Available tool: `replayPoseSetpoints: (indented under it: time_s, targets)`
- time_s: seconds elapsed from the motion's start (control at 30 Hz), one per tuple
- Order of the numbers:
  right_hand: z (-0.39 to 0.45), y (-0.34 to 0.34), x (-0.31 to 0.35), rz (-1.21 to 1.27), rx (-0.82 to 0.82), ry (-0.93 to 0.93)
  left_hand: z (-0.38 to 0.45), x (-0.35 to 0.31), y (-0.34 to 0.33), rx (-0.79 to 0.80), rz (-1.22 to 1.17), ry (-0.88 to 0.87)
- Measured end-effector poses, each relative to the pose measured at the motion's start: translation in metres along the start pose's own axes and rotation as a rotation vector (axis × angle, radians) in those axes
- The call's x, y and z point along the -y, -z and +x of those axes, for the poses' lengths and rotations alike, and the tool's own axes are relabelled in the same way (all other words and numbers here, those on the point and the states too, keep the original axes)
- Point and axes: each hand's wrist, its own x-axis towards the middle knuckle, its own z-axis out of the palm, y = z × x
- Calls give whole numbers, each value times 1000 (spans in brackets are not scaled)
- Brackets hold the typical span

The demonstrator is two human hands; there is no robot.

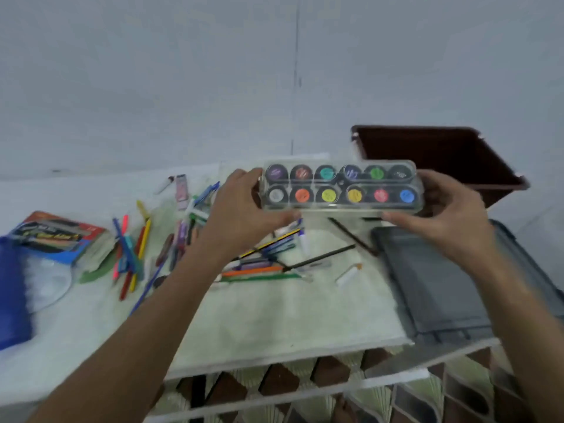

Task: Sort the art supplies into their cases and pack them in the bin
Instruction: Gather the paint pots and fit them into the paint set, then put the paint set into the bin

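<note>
Tabletop (274, 325): pale, marbled, front edge toward the viewer, set against a plain grey wall.
Bin (442, 154): dark brown, open-topped, at the far right of the tabletop, showing nothing inside from this angle.
Grey case (427, 282): flat, lying near right, below the bin.
Blue pouch (13, 288) and printed pack (61, 236): far left.
Paint set (340, 186): clear lidded case of twelve pots in two rows, raised above the tabletop, long axis running left to right. The bin lies just behind and to the right of it, so the right hand is judged the nearer to lead it in.
Left hand (241, 209): clamped on the set's left end, thumb beneath.
Right hand (448, 215): clamped on the right end.
Loose pens and pencils (134, 248): scattered centre-left, still unsorted.
Black brush (320, 257): lying slantwise under the set
</note>
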Motion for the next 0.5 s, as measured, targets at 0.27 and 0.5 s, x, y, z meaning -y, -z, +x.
replayPoseSetpoints:
  time_s: [0.27, 0.5]
  targets:
    - [126, 136, -71, -234, -18, -111, 137, -104, -109, 88, -21, -14]
    - [175, 155, -135, -369, 136, -203, 193, -116, -181, 293, 281, 84]
